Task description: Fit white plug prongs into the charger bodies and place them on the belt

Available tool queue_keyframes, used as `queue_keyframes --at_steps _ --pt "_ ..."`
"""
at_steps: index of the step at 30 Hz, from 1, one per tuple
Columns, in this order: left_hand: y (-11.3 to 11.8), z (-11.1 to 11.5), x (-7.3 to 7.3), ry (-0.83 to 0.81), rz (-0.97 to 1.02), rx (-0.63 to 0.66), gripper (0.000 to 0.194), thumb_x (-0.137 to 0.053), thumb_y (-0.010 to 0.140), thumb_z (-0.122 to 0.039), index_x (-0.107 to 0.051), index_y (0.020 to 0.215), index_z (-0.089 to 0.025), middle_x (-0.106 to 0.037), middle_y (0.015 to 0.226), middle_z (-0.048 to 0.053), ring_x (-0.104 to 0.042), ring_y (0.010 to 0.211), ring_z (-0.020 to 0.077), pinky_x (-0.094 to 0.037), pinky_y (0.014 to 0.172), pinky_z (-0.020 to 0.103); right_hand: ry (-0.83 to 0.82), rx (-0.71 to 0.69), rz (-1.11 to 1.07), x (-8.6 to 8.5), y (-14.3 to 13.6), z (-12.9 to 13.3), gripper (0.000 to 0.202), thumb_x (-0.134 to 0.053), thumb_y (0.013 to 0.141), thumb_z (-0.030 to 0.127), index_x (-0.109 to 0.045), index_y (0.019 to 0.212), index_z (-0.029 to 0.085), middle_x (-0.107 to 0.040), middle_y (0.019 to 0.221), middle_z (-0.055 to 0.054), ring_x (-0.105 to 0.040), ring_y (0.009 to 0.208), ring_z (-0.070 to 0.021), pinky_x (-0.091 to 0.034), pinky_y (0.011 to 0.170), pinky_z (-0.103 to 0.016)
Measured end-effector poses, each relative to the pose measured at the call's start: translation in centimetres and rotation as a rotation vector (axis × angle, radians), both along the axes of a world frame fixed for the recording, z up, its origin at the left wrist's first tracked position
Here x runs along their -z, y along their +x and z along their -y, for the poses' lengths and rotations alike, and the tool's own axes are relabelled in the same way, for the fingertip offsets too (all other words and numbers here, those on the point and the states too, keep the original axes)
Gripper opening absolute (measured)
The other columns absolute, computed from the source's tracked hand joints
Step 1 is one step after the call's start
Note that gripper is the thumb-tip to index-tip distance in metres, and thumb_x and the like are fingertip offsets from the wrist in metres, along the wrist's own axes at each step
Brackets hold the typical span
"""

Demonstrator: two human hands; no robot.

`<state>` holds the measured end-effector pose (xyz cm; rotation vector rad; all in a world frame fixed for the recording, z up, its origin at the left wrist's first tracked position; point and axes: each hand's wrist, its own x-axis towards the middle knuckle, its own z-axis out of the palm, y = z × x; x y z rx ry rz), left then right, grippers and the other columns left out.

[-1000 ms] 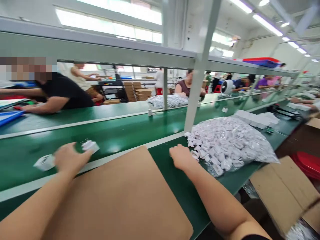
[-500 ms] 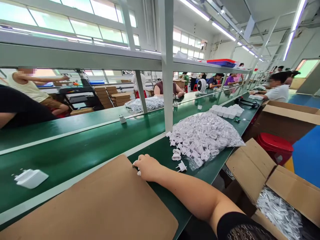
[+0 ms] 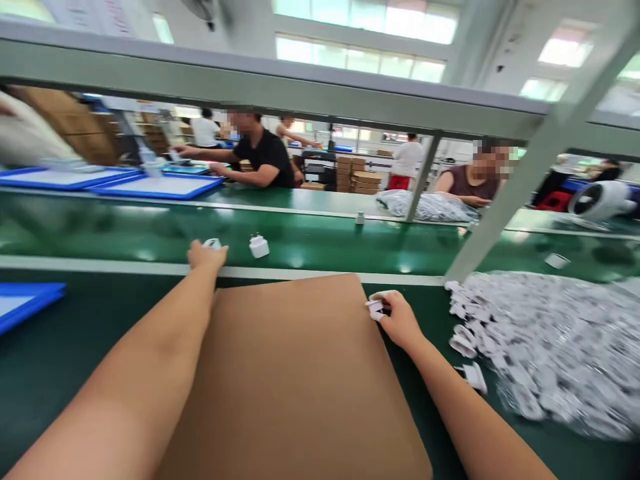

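Past the worktop's (image 3: 115,300) far edge, the left hand (image 3: 204,257), back in view, curves round a white charger (image 3: 213,244) over the green belt (image 3: 320,241), grip unclear; the right hand (image 3: 401,321) pinches a white piece (image 3: 375,306), so both are occupied.

I have my left arm (image 3: 150,353) slanting forward, the left hand (image 3: 207,255) farther out than the right hand (image 3: 400,319), thumb and fingers curved; how tightly they close I can't quite tell on my feed. My right arm (image 3: 465,393) angles inward, its thumb and fingertips pinched together.
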<state>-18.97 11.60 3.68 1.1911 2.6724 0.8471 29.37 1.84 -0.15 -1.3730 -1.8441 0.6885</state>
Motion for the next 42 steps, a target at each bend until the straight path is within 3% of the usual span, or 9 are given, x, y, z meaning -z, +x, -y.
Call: queue_keyframes --at_steps 5,8,11,15,19,23,26,31,42 --pt "-4.1 -1.4 1.7 0.065 0.148 -0.131 0.034 -0.068 0.091 -0.033 -0.061 0.107 -0.004 -0.069 0.112 0.021 -0.065 0.107 0.0294 -0.048 0.089 0.038 0.042 -0.078 -0.065 0.2 -0.9 0.2 0.03 -0.059 0.083 0.022 -0.072 0.11 0.024 -0.063 0.114 -0.008 -0.069 0.104 -0.0231 -0.058 0.099 -0.044" --pt "-4.7 -1.3 2.2 0.145 0.158 -0.155 0.031 -0.062 0.094 -0.03 -0.064 0.111 -0.004 -0.068 0.118 0.026 -0.066 0.11 0.0325 -0.049 0.09 0.04 0.012 -0.035 -0.163 0.7 -1.5 -0.2 0.042 -0.065 0.081 0.03 -0.066 0.123 0.023 -0.068 0.116 -0.01 -0.072 0.102 -0.0243 -0.059 0.098 -0.046" --pt "-4.0 -1.1 1.9 0.243 0.115 -0.091 0.035 -0.056 0.098 -0.032 -0.062 0.122 -0.007 -0.066 0.128 0.021 -0.063 0.115 0.0281 -0.048 0.097 0.036 -0.08 0.007 -0.308 0.8 -2.0 -0.7 0.057 -0.074 0.075 0.036 -0.058 0.127 0.021 -0.075 0.113 -0.013 -0.075 0.097 -0.026 -0.06 0.094 -0.047" --pt "0.3 0.5 0.0 0.37 0.042 0.248 0.036 -0.062 0.094 -0.037 -0.065 0.121 -0.015 -0.07 0.118 0.009 -0.064 0.104 0.0229 -0.049 0.095 0.03 -0.189 -0.046 -0.405 -0.1 -2.7 -0.4 0.056 -0.081 0.07 0.039 -0.063 0.12 0.021 -0.078 0.111 -0.013 -0.075 0.095 -0.0256 -0.058 0.096 -0.047" --pt "8.5 5.7 -0.8 0.324 0.083 0.711 0.04 -0.067 0.089 -0.048 -0.073 0.115 -0.018 -0.073 0.113 0.007 -0.063 0.107 0.0278 -0.051 0.089 0.034 -0.245 -0.157 -0.494 -1.1 -3.5 0.8 0.065 -0.081 0.074 0.041 -0.064 0.134 0.021 -0.077 0.118 -0.011 -0.072 0.109 -0.0242 -0.051 0.107 -0.047" --pt "16.5 11.6 0.6 0.222 0.33 0.982 0.039 -0.067 0.089 -0.053 -0.077 0.114 -0.025 -0.075 0.119 0.006 -0.063 0.114 0.0306 -0.051 0.096 0.039 -0.269 -0.255 -0.518 -1.7 -3.7 1.9 0.067 -0.079 0.079 0.042 -0.062 0.142 0.026 -0.072 0.131 -0.008 -0.067 0.122 -0.0234 -0.047 0.112 -0.044" --pt "20.5 13.8 2.2 0.183 0.419 1.06 0.032 -0.068 0.09 -0.05 -0.078 0.11 -0.028 -0.077 0.114 0.006 -0.065 0.109 0.0309 -0.052 0.093 0.041 -0.268 -0.294 -0.507 -2.1 -3.3 2.6 0.065 -0.076 0.082 0.039 -0.06 0.145 0.027 -0.07 0.134 -0.007 -0.065 0.124 -0.0227 -0.046 0.113 -0.042" --pt "22.9 14.3 3.6 0.188 0.403 1.1 0.029 -0.067 0.09 -0.044 -0.076 0.11 -0.025 -0.076 0.107 0.007 -0.065 0.103 0.0301 -0.052 0.089 0.043 -0.268 -0.293 -0.471 -2.7 -2.7 3.1 0.061 -0.069 0.085 0.035 -0.06 0.145 0.031 -0.072 0.126 -0.003 -0.067 0.118 -0.0209 -0.048 0.111 -0.04" --pt "22.3 14.2 4.0 0.228 0.428 1.198 0.032 -0.069 0.09 -0.044 -0.076 0.118 -0.028 -0.076 0.116 0.005 -0.064 0.11 0.0293 -0.049 0.099 0.044 -0.306 -0.278 -0.506 -2.2 -3.2 2.8 0.047 -0.071 0.082 0.037 -0.064 0.127 0.027 -0.071 0.126 -0.008 -0.067 0.117 -0.0243 -0.055 0.1 -0.04"
